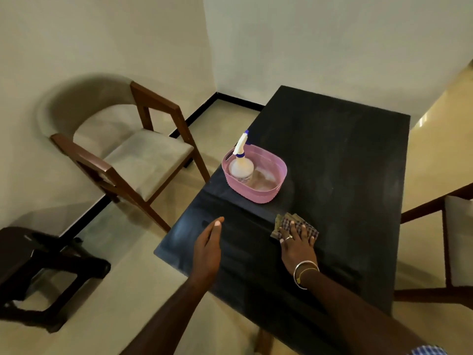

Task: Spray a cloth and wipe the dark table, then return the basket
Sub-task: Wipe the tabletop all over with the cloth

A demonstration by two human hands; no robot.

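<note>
A pink basket (256, 193) stands on the dark table (332, 155) near its left edge. A white spray bottle (241, 165) with a blue nozzle stands upright inside the basket. A folded checked cloth (286, 221) lies flat on the table in front of the basket. My right hand (297, 242) presses on the cloth with its fingers spread and straight. My left hand (207, 248) hovers over the table's near left part, fingers straight and together, holding nothing.
A wooden chair (133, 160) with a beige seat stands left of the table. A dark stool (38, 272) sits on the floor at the lower left. Part of another chair (450, 242) shows at the right edge. Walls close the far corner.
</note>
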